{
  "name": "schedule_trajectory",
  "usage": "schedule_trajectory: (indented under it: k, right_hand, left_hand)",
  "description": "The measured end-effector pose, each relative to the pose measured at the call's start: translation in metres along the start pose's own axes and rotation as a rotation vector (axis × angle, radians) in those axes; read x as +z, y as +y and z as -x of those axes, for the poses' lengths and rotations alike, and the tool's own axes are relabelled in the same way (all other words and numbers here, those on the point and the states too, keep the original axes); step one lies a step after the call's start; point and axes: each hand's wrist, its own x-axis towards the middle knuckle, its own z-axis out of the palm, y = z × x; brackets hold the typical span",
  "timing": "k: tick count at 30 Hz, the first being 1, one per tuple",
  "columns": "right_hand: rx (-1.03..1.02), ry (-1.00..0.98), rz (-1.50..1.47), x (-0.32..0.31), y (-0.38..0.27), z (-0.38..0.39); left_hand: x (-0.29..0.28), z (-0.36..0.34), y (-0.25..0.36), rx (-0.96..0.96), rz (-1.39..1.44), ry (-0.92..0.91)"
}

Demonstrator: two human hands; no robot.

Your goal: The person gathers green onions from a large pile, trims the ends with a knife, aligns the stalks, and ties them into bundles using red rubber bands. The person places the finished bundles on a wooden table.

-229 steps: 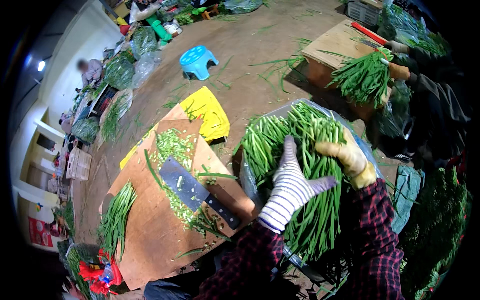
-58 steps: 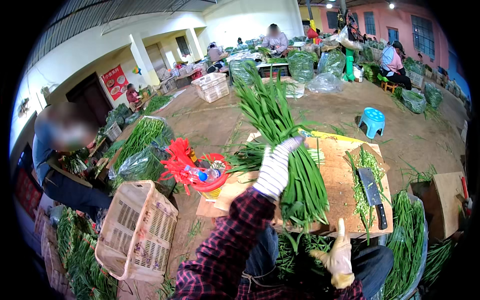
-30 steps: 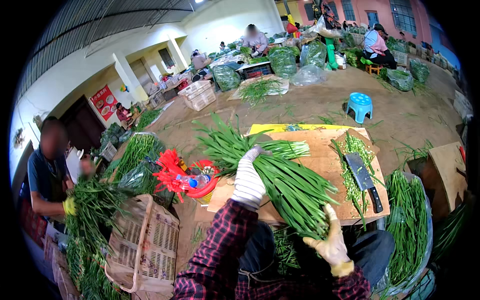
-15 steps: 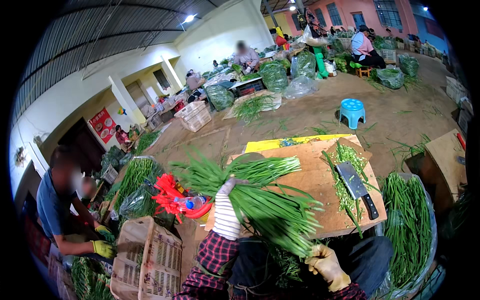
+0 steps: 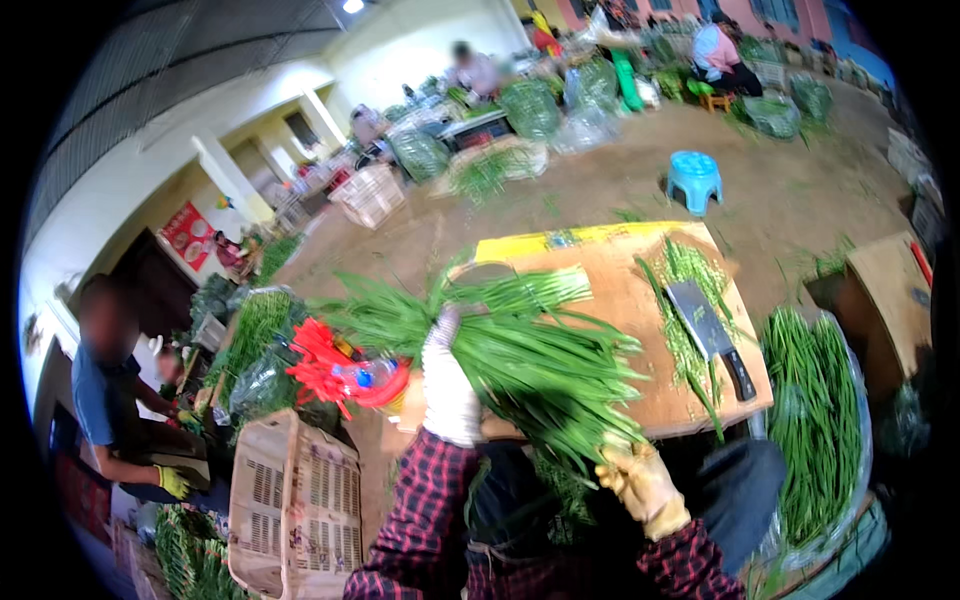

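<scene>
My left hand [image 5: 442, 345], in a pale glove with a white sleeve cuff, is closed around the middle of a large bunch of garlic chives [image 5: 550, 365]. The leaves fan out to the left, while the pale stem ends point right and down toward me. At the lowest stem ends my right hand [image 5: 642, 488], in a yellowish glove, has its fingers curled against them. Under and beyond the bunch, another bundle of chives [image 5: 545, 287] lies on a wooden board [image 5: 610, 265]. A cleaver [image 5: 705, 320] with a black handle rests among chopped pale stem pieces [image 5: 690, 265] at the board's right.
Right of the board stands a plastic-lined container of chives [image 5: 815, 430]. Red ties [image 5: 330, 365] and a plastic bottle [image 5: 368, 378] are left of the board, near a pale crate [image 5: 290, 510]. A co-worker [image 5: 125, 410] in yellow gloves sits at left. A blue stool [image 5: 694, 180] stands beyond.
The view has tilted, shifting the scene upward. My left hand still grips the chives, now spread wider; my right hand stays at the stem ends. The co-worker's gloved hands have moved apart.
</scene>
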Motion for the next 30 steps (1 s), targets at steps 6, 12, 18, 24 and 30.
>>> schedule_trajectory:
  k: [6, 12, 18, 24, 30]
  right_hand:
    - [-0.081, 0.116, 0.234, -0.016, 0.015, 0.007]
    - [-0.814, 0.214, 1.433, 0.042, -0.001, 0.047]
    - [-0.860, 0.042, 1.920, 0.049, 0.013, 0.000]
    - [0.008, -0.024, 1.220, -0.028, 0.038, 0.026]
    - [-0.026, -0.474, -0.309, -0.012, 0.042, -0.052]
  left_hand:
    - [-0.038, -0.033, -0.008, -0.084, 0.141, 0.102]
    - [-0.023, -0.035, -0.011, -0.077, 0.126, 0.112]
    - [-0.018, -0.038, 0.000, 0.075, 0.010, 0.213]
    - [-0.037, -0.052, 0.005, -0.107, 0.181, 0.175]
    - [-0.018, -0.026, 0.002, -0.027, 0.101, 0.059]
